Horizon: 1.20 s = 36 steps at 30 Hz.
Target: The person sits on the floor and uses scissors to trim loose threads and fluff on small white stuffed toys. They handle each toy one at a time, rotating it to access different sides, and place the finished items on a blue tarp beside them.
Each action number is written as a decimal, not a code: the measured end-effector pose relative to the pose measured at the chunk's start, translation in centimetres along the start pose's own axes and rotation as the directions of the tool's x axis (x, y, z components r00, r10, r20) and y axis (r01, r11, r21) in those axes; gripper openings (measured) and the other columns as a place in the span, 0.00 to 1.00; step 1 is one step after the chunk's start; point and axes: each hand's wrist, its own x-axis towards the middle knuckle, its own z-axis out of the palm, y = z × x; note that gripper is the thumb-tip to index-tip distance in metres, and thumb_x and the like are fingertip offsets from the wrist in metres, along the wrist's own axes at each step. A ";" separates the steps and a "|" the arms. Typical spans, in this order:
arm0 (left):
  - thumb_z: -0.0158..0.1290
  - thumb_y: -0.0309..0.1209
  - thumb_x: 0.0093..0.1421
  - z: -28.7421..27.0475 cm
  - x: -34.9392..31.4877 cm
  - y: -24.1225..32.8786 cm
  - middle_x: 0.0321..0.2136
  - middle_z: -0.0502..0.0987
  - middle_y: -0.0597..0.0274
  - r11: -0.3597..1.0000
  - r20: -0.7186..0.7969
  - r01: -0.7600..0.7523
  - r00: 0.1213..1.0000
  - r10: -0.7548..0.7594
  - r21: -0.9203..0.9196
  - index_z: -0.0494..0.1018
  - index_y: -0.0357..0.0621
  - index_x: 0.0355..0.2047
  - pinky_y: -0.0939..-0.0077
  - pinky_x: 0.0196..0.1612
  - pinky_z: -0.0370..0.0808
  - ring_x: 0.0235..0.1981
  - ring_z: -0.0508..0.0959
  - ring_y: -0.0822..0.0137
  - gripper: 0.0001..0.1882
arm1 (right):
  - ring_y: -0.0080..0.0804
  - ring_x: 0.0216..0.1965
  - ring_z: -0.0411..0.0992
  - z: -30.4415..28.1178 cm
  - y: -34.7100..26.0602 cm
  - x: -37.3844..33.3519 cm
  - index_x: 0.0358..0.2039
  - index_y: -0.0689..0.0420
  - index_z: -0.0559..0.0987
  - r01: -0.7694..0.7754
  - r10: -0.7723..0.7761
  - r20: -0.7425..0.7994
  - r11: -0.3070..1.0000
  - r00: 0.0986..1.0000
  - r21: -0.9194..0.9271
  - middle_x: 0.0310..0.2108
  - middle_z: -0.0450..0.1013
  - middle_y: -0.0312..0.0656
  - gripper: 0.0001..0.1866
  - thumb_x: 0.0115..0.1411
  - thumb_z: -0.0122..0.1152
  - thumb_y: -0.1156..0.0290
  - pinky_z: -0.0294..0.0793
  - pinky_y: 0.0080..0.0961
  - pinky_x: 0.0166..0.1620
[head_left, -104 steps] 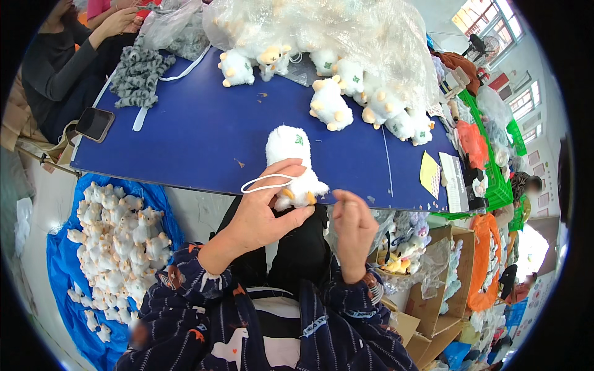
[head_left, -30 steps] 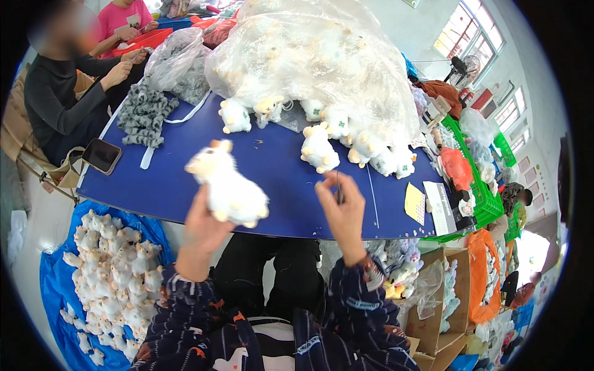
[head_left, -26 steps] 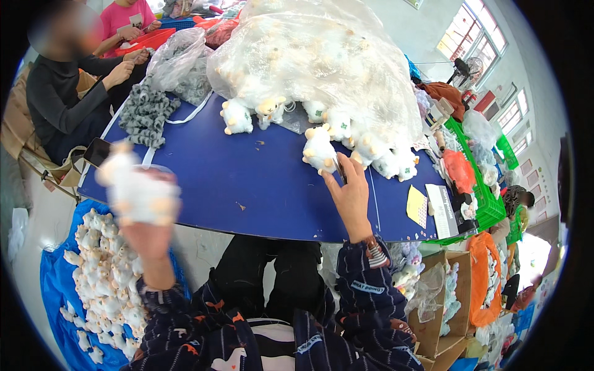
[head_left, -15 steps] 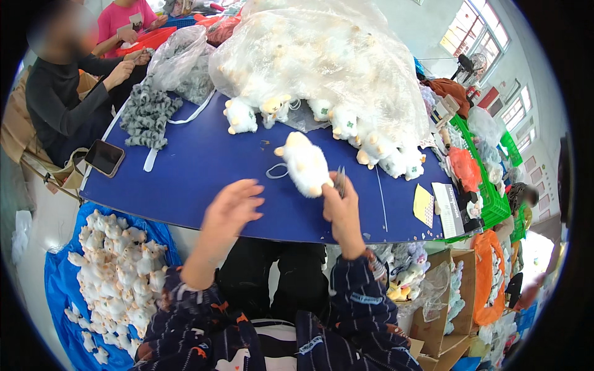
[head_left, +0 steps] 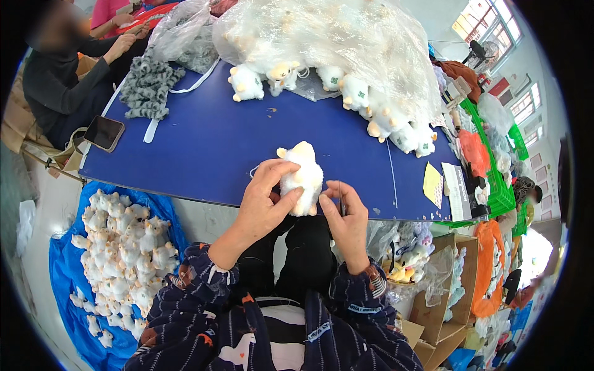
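A small white plush animal (head_left: 302,187) with cream-coloured ears and feet is in front of me, at the table's near edge. My left hand (head_left: 263,201) is closed around its side, fingers and thumb pressing into the fur. Close to the toy's lower right, my right hand (head_left: 348,222) pinches a thin, dark metal tool (head_left: 340,193), possibly snips or tweezers; most of it is hidden by the fingers. A white loop of cord (head_left: 253,171) shows just left of the toy, partly behind my left hand.
Similar toys (head_left: 247,83) spill from a big clear plastic bag (head_left: 322,37) on the blue table (head_left: 204,142). A phone (head_left: 103,133) and grey curly fabric (head_left: 147,89) are left. More toys (head_left: 127,247) fill a blue sheet on the floor. A co-worker (head_left: 59,86) sits at left.
My left hand, previously empty and spread, now grips the plush animal. The toy has come nearer the table edge, and my right hand has shifted off it, keeping the metal tool.
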 end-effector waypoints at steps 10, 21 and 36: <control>0.56 0.28 0.52 0.4 0.6 0.2 0.43 0.65 0.59 0.999 0.028 0.044 0.999 -0.044 -0.005 0.70 0.45 0.43 0.77 0.31 0.73 0.38 0.72 0.68 0.17 | 0.22 0.27 0.69 0.2 0.0 1.9 0.38 0.65 0.75 0.094 -0.091 0.077 0.995 0.993 -0.028 0.28 0.73 0.39 0.13 0.54 0.62 0.72 0.69 0.20 0.32; 0.55 0.25 0.48 1.0 1.0 -0.1 0.43 0.65 0.60 0.996 0.009 0.073 0.997 -0.072 -0.052 0.70 0.43 0.41 0.77 0.35 0.74 0.39 0.72 0.68 0.17 | 0.12 0.25 0.62 -0.5 -0.3 2.7 0.35 0.65 0.76 -0.103 0.081 0.160 0.985 0.984 0.136 0.26 0.71 0.30 0.11 0.55 0.61 0.72 0.63 0.12 0.27; 0.58 0.28 0.47 0.7 1.5 -0.7 0.41 0.66 0.59 0.996 0.040 0.063 0.997 -0.060 -0.064 0.70 0.42 0.38 0.72 0.38 0.73 0.38 0.72 0.65 0.16 | 0.10 0.21 0.61 -0.9 -0.5 3.6 0.30 0.64 0.77 -0.234 0.198 0.240 0.963 0.950 0.132 0.20 0.69 0.28 0.09 0.54 0.61 0.69 0.59 0.10 0.25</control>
